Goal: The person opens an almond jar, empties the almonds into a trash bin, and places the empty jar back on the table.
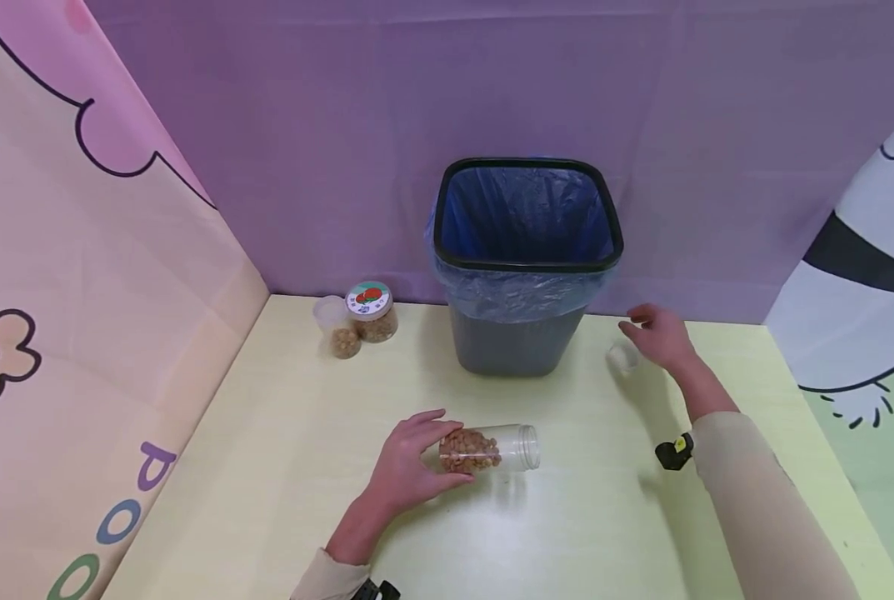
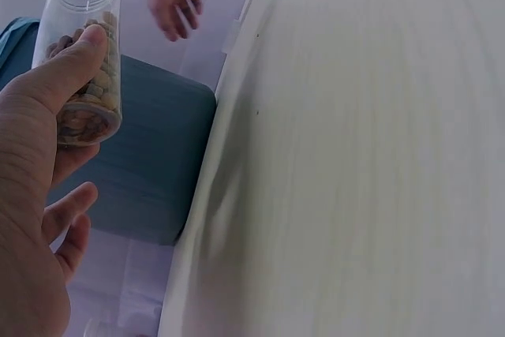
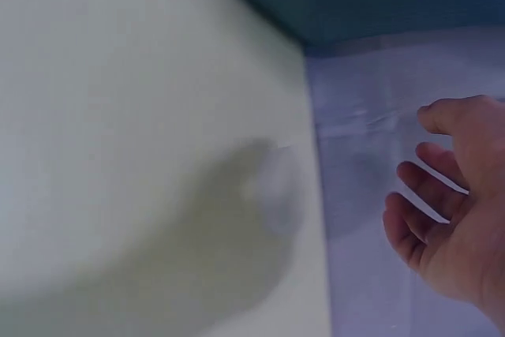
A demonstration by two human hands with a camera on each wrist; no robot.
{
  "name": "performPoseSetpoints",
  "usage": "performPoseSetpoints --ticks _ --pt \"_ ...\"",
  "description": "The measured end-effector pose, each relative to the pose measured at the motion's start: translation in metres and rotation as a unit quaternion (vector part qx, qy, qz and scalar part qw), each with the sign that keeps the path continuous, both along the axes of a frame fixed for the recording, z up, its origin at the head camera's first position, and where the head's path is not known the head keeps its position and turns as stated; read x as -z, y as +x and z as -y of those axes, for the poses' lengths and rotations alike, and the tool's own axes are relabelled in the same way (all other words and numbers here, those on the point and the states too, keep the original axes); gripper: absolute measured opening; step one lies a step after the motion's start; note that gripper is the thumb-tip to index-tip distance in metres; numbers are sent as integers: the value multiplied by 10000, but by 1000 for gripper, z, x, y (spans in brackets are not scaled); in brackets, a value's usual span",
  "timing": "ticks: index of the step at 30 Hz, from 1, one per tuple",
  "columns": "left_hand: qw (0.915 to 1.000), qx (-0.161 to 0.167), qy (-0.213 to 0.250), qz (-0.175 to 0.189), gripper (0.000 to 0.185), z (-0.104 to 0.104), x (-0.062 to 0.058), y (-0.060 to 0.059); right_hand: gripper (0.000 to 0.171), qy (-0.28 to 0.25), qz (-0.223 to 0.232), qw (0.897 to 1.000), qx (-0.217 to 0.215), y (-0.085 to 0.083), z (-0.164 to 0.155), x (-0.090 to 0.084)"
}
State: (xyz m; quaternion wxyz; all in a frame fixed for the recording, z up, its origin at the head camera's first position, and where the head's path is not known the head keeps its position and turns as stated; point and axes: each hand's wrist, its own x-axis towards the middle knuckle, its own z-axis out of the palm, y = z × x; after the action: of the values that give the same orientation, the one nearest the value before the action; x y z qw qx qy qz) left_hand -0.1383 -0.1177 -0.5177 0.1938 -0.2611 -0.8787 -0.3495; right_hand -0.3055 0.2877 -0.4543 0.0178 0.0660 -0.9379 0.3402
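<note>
My left hand [image 1: 409, 462] grips a clear jar [image 1: 517, 447] by its base end, thumb on one side and fingers on the other. The jar lies sideways over the table, its uncapped mouth toward the right, with small brown pieces [image 1: 467, 450] gathered near the base. In the left wrist view the thumb presses along the jar's wall [image 2: 79, 5]. My right hand [image 1: 660, 335] hovers at the back right with relaxed, slightly bent fingers and holds nothing. Just below it a whitish translucent lid [image 1: 623, 358] lies on the table, blurred in the right wrist view.
A grey bin [image 1: 510, 342] with a blue liner stands at the back middle. To its left are a jar with a tomato-picture lid [image 1: 372, 302], a clear lid [image 1: 330, 310] and a small brown clump [image 1: 345, 342]. A purple curtain [image 1: 327, 125] hangs behind the table [image 1: 267, 467].
</note>
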Motion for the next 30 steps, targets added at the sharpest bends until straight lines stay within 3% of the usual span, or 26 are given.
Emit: performPoseSetpoints --ticks 6,10,20,25,30 --pt "10000 -36 36 24 66 5 -6 3 46 -791 473 9957 79 1 8 -40" --pt "10000 -56 11 71 66 7 -8 5 46 -1266 398 9910 157 1 13 -64" --pt "9995 -164 -48 246 65 11 -9 9 50 -1679 -163 9842 535 17 40 -124" --pt "9996 -110 32 254 65 9 -7 8 53 -1713 -170 9836 538 29 56 -151" --pt "9994 -25 138 305 65 6 -4 7 55 -1624 -62 9844 677 36 69 -166"
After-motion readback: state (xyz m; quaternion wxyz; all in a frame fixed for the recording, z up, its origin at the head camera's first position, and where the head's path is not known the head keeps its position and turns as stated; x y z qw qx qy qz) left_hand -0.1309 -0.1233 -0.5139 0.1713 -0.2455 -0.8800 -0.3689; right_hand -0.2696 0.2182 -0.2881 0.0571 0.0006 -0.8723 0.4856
